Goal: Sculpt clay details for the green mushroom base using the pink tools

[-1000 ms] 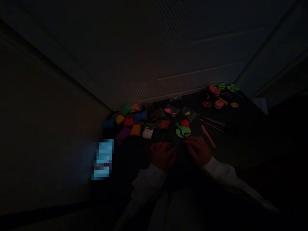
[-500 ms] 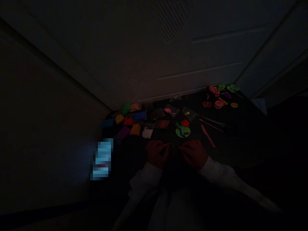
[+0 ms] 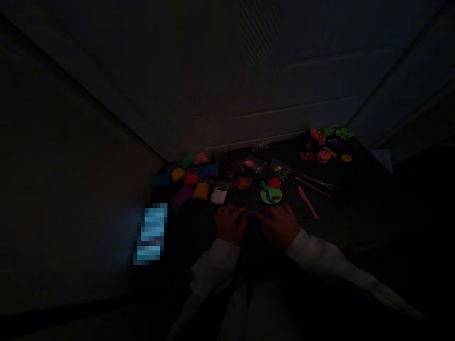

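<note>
The light is very dim. My left hand (image 3: 231, 226) rests low over the dark tabletop, its thumb and forefinger drawn together at a few tiny pale bits (image 3: 251, 212). Anything between those fingertips is too small and dark to make out. From the other side my right hand (image 3: 281, 228) reaches in, forefinger stretched to the same bits and thumb apart from it. Just beyond the hands lies a round green clay disc (image 3: 271, 194) with blue and red pieces on it. A red clay lump (image 3: 274, 182) touches its far edge.
Several bags of coloured clay, including an orange one (image 3: 201, 191) and a white one (image 3: 218, 195), lie at the left. A pink modelling knife (image 3: 307, 201), a thin pink stick (image 3: 312, 186) and scissors (image 3: 316, 180) lie right. Clay figures (image 3: 324, 156) stand farther back. A glowing blurred patch (image 3: 152, 234) is at left.
My right hand has moved left, bringing its forefinger up to the tiny bits. My left hand has barely shifted, and the gap between the hands is narrower.
</note>
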The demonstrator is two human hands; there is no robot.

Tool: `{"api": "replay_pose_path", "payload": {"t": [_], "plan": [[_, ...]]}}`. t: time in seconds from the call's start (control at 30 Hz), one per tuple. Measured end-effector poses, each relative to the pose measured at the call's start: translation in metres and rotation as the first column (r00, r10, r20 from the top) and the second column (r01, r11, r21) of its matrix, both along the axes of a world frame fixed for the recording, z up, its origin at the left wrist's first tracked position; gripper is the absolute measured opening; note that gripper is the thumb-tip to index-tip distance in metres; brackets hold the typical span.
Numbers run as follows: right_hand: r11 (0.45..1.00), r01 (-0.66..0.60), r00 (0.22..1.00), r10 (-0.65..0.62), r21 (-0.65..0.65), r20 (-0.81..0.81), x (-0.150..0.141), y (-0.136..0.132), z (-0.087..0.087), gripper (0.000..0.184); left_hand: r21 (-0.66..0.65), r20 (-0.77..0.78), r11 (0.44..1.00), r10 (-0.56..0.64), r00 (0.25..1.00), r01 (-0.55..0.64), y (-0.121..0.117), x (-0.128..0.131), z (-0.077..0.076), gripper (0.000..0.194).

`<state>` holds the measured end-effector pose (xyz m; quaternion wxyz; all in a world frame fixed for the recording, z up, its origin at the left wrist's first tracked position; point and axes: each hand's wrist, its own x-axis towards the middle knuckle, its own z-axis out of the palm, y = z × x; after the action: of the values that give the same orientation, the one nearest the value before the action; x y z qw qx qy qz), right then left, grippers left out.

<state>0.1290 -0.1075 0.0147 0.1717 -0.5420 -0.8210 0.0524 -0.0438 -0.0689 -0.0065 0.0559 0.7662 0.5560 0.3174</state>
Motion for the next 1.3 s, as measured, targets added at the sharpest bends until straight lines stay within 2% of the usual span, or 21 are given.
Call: {"api": "replay_pose_path", "payload": {"t": [0.27,0.4,0.57,0.73,0.9,1.07,1.2,1.3], "plan": [[0.999,-0.048,0.999,0.048,-0.002,0.018,0.0009,-0.0009,0.0006,0.033,-0.001,0.02,1.0,0.008,1.0,-0.008,0.0005,-0.0003,-0.0007,0.014],[1.0,-0.03,0.999,0.03,0.006,0.01,0.0016,-0.0018,-0.0005,0.031,-0.005,0.026,1.0,0.003,1.0,-0.003,0.0006,0.0001,-0.0003,0.014],[0.997,-0.082,0.997,0.082,0.009,0.004,0.0015,-0.0026,-0.0013,0.027,-0.012,0.028,1.0,-0.001,1.0,0.001,0.0003,0.0002,0.0014,0.013],[0.998,-0.053,0.999,0.053,0.014,-0.005,0.0019,-0.0024,-0.0012,0.028,-0.008,0.034,1.0,-0.008,0.999,0.008,0.0009,0.0,0.0021,0.012],[0.996,-0.093,0.996,0.093,0.009,-0.006,0.0023,-0.0027,-0.0001,0.027,0.005,0.041,1.0,-0.015,0.999,0.014,0.0012,0.0,0.0013,0.012],[0.998,-0.054,0.998,0.054,0.012,-0.013,0.0012,-0.0024,-0.0008,0.025,0.021,0.05,1.0,-0.014,0.999,0.013,0.0017,-0.0003,0.0001,0.012],[0.995,-0.098,0.995,0.098,0.011,-0.016,0.0011,-0.0023,-0.0006,0.025,0.023,0.05,1.0,-0.021,0.999,0.02,0.0024,-0.0003,0.0003,0.011],[0.996,-0.084,0.996,0.084,0.011,-0.018,0.0015,-0.0023,0.0,0.027,0.024,0.052,1.0,-0.02,0.998,0.019,0.0019,0.0,0.0012,0.011]]}}
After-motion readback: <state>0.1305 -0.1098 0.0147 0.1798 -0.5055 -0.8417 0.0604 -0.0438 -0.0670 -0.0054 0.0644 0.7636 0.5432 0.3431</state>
